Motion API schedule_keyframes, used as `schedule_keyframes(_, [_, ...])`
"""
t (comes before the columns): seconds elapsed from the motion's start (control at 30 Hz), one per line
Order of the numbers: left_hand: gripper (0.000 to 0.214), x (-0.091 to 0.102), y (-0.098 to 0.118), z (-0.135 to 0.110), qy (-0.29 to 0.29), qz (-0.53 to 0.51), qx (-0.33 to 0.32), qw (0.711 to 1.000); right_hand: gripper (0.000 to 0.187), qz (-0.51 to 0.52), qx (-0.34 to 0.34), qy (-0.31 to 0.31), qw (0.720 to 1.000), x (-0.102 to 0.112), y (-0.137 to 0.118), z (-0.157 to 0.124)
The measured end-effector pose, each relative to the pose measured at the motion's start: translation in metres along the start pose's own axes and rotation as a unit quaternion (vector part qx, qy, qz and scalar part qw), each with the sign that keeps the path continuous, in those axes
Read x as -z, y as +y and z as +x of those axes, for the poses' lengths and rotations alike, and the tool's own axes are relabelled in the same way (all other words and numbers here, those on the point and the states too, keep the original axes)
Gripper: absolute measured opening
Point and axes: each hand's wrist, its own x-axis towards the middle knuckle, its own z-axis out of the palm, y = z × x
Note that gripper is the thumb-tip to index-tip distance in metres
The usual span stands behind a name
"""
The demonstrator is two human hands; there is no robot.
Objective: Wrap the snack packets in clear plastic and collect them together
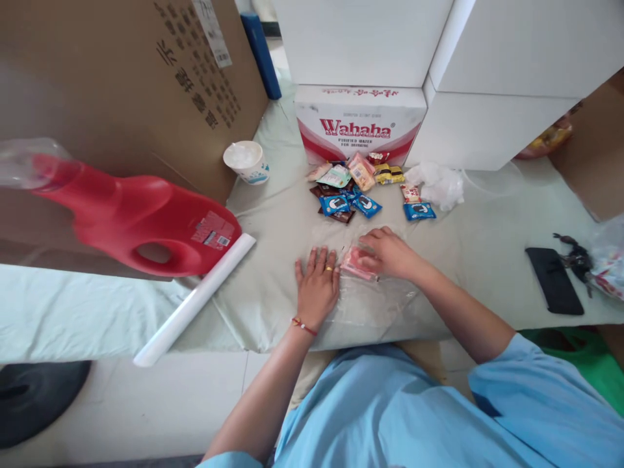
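Observation:
My left hand [318,286] lies flat on the cloth, fingers stretched out, at the left edge of a clear plastic bag [375,305]. Just right of it, my right hand [390,252] has its fingers bent down onto a pink snack packet [357,263], which lies on or in the bag; I cannot tell which. The right fingertips partly cover the packet. Beyond the hands is a pile of small wrapped snacks, with blue packets [366,205], a mint-green packet [336,175] and yellow packets [389,173]. Another blue packet [419,211] sits apart to the right.
A Wahaha carton [358,123] stands behind the snacks. At left are a red jug [146,214], a white roll [195,302] and a paper cup [248,162]. Crumpled white plastic [441,185] lies right of the pile. A black phone [554,281] rests far right.

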Motion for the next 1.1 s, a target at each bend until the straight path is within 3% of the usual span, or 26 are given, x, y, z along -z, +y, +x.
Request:
schedule_keyframes(0.13, [0.057,-0.001,0.001,0.001,0.001,0.004,0.002,1.000,0.057,0.013,-0.023,0.016,1.000,-0.018,-0.009,-0.018])
schedule_keyframes(0.3, [0.058,0.001,0.001,0.002,-0.018,0.009,0.000,1.000,0.049,0.053,-0.058,0.086,0.993,-0.034,-0.011,-0.029])
schedule_keyframes(0.4, [0.058,0.001,0.001,0.002,-0.020,0.018,0.004,1.000,0.057,0.039,-0.072,0.124,0.989,-0.038,-0.019,-0.031])
schedule_keyframes(0.6, [0.058,0.001,0.001,0.002,-0.018,0.021,-0.002,1.000,0.055,-0.005,-0.074,0.077,0.994,-0.045,-0.035,-0.024])
schedule_keyframes(0.9, [0.060,0.001,-0.006,-0.008,-0.025,0.037,-0.006,0.999,0.051,-0.033,-0.114,0.032,0.992,-0.030,-0.006,-0.023])
schedule_keyframes(1.1, [0.065,-0.003,-0.008,-0.007,-0.027,0.034,0.008,0.999,0.047,-0.057,-0.197,0.099,0.974,-0.014,0.031,-0.025])
